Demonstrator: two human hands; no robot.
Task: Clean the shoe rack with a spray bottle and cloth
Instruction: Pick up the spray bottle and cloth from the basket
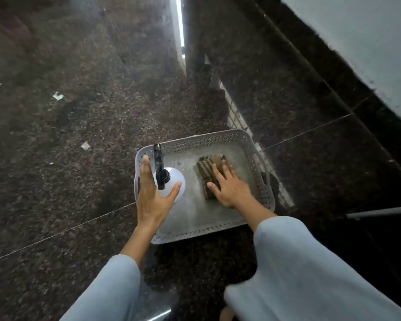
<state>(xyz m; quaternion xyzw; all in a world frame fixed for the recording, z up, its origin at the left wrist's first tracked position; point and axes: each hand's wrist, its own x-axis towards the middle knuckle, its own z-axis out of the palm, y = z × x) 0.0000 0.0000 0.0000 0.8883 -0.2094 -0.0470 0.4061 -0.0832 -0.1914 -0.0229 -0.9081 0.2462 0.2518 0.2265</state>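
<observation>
A pale perforated plastic basket (262, 181) sits on the dark speckled floor (79, 112), paper scraps (85, 145) scattered about.

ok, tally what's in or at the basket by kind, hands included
Basket: 1
Spray bottle: 1
Folded cloth: 1
Hands: 2, the left hand open beside the bottle, the right hand flat on the cloth
Total: 5
</observation>
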